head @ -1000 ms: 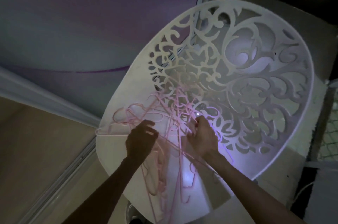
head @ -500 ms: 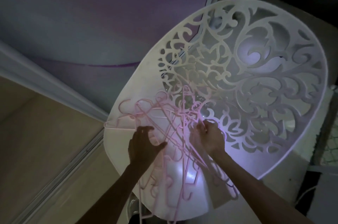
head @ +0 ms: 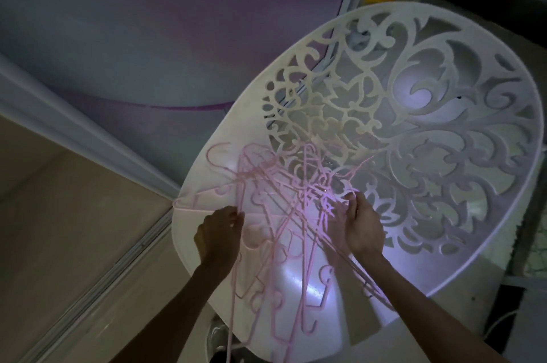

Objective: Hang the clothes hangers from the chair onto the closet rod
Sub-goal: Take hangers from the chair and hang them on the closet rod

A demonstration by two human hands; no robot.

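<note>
Hangers (head: 284, 208), pink and thin, lie tangled on the chair (head: 444, 229) seat. My left hand (head: 217, 234) pinches one wire, my right hand (head: 359, 225) grips several; I should lift slowly so hooks come free

There is a single view, taken from the person's head and aimed steeply down and forward, so both forearms enter from the bottom edge. It sits close over the white chair (head: 429, 137), whose scrolled backrest fills the right and far half of the picture, while the seat lies near the centre with the tangle of pink hangers (head: 284, 214) on it. The left hand (head: 217, 234) and right hand (head: 362, 225) meet there — near the middle of the frame. The wide lens bends straight edges, as the sliding door track (head: 88, 282) at near left shows. The scene is dim; no second view shares it.
</note>
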